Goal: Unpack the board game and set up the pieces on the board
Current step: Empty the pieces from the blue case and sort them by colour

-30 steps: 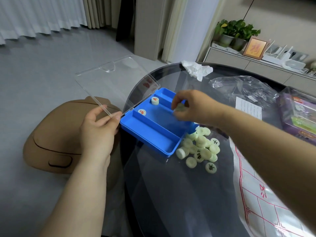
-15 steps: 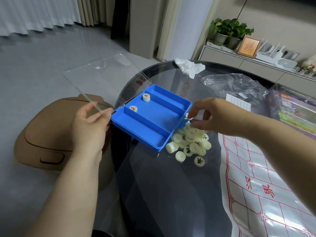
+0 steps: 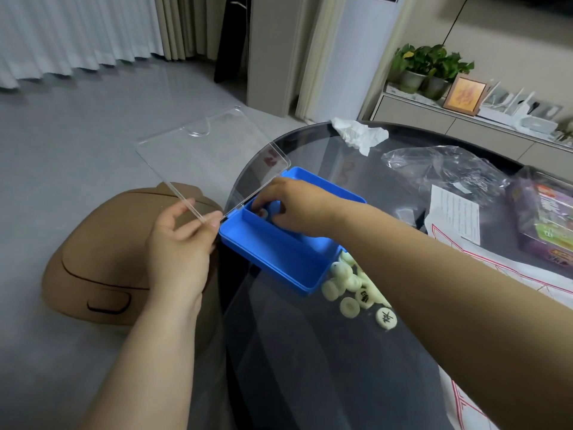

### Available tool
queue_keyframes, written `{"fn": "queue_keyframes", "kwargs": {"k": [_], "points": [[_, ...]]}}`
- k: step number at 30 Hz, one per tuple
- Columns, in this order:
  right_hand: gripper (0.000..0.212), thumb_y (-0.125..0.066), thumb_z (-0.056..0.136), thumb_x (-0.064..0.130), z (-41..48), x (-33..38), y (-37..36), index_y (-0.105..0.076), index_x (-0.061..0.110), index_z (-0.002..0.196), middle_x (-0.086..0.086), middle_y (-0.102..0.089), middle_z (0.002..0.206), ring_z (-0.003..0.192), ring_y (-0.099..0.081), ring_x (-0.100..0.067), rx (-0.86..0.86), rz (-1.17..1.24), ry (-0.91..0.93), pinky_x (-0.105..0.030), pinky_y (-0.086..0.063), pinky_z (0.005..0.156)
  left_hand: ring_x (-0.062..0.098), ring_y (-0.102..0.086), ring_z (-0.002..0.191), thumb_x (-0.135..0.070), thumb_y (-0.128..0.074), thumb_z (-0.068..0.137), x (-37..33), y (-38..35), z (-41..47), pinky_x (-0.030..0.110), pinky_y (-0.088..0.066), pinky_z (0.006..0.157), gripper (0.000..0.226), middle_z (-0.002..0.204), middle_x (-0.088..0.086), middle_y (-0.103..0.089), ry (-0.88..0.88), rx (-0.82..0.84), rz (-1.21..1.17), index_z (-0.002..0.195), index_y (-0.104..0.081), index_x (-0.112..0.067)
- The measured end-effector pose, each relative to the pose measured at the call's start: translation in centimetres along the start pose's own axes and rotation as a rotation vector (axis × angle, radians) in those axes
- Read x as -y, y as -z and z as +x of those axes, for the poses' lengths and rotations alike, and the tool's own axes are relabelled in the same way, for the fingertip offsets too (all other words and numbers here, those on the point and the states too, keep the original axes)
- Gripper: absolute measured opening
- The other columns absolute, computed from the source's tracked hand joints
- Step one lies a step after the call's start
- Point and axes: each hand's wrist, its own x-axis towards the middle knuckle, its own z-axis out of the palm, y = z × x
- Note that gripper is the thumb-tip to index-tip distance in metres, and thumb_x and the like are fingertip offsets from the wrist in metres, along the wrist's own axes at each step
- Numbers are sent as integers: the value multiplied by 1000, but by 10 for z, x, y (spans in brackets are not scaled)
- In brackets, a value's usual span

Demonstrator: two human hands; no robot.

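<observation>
A blue plastic case [image 3: 273, 256] lies tilted at the left edge of the dark glass table [image 3: 310, 352], its clear lid [image 3: 204, 162] hinged open over the floor. My left hand [image 3: 179, 243] pinches the lid's near edge beside the hinge. Inside the case's far compartment, my right hand [image 3: 288, 203] curls its fingers around a round cream piece [image 3: 263, 213]. A pile of cream round pieces [image 3: 350, 283] with black characters lies on the glass just right of the case. The white board sheet [image 3: 527, 280] with red lines is spread on the right, partly under my right arm.
A brown rounded stool [image 3: 102, 259] stands on the floor left of the table. On the table lie a crumpled tissue [image 3: 359, 135], a clear plastic bag [image 3: 443, 172], a printed paper slip [image 3: 455, 212] and a purple game box [image 3: 545, 221].
My right hand has moved from the pile of pieces back into the blue case's far compartment. The left hand keeps hold of the lid.
</observation>
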Motion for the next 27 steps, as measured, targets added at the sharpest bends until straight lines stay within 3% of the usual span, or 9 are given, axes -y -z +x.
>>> {"fn": "queue_keyframes", "kwargs": {"k": [3,6,10,17,20,24,27], "points": [[23,-48,89,11,0,-4,-4,-57,9,110,-8,-49,120,104,-51,-23,-10,-31,-6,-28,-40,87,1,-61,84,-6,-57,85,-1,0,1,18,-50,75,28,74,-14,-65,-3,0,24,101,-47,-26],[18,-49,88,9,-4,-10,-5,-58,5,102,-7,-51,117,95,-52,-23,-48,-63,-48,-27,-40,78,2,-61,85,-5,-57,86,-2,0,0,23,-46,79,28,78,-10,-64,10,11,21,101,-46,-25],[27,-48,88,13,-9,-17,-6,-52,12,115,-1,-44,126,75,-43,-17,-146,-86,-116,-32,-43,76,2,-61,87,-5,-57,85,-3,1,0,23,-46,78,28,79,-11,-64,15,15,27,102,-47,-26],[45,-49,87,16,-4,-16,-6,-41,15,132,3,-39,139,112,-50,-20,-136,-90,-119,-34,-44,92,0,-60,85,-7,-57,86,-2,1,1,15,-47,69,28,81,-10,-64,27,24,6,104,-47,-25],[46,-48,88,17,-3,-19,-8,-40,16,133,2,-40,140,115,-49,-20,-145,-90,-126,-31,-43,93,2,-60,87,-8,-58,85,-2,2,1,16,-46,70,28,83,-8,-64,26,22,5,104,-47,-25],[47,-47,89,18,-3,-19,-9,-36,16,135,1,-36,140,110,-51,-20,-149,-86,-144,-28,-41,83,2,-60,88,-7,-58,85,-2,2,2,16,-45,71,28,82,-9,-64,26,23,12,104,-47,-25],[51,-50,88,18,2,-16,-8,-34,13,136,-4,-32,139,111,-50,-25,-117,-64,-169,-32,-42,89,1,-60,88,-8,-58,85,-2,2,1,17,-45,71,29,84,-9,-64,26,24,24,104,-47,-26]]}}
